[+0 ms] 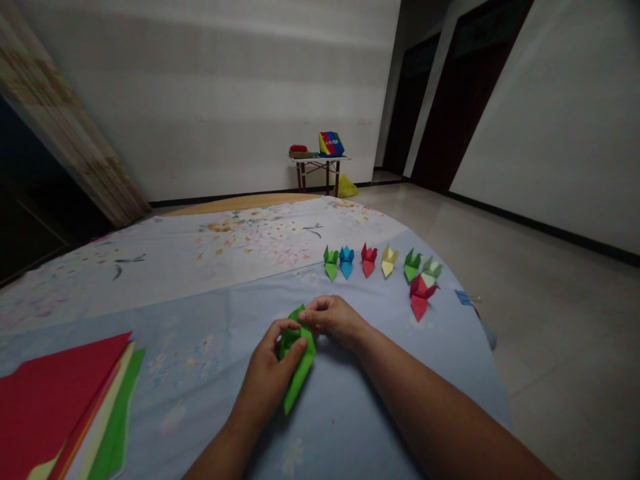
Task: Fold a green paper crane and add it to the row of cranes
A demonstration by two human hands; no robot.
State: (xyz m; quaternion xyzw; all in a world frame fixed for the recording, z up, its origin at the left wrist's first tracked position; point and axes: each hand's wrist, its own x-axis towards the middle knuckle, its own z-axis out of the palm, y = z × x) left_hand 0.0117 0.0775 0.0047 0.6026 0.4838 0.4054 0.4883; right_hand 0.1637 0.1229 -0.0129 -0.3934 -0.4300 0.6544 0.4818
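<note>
Between my two hands is a piece of folded green paper (300, 377), long and pointed, held just above the cloth. My left hand (274, 360) grips its left side, thumb on the near face and fingers partly behind it. At the upper right end, my right hand (334, 319) pinches the paper near its tip. To the right stand several finished-looking origami cranes: a green crane (331, 263), a blue crane (347, 262), a red crane (369, 260), a yellow crane (389, 261) and, nearer the edge, another red crane (421, 297).
A stack of coloured paper sheets (65, 400), red on top, lies at the left. The round table has a flowered cloth (200, 320). A blue clip (464, 297) sits at its right edge. Behind stands a small table (320, 160) bearing a colourful box (331, 144).
</note>
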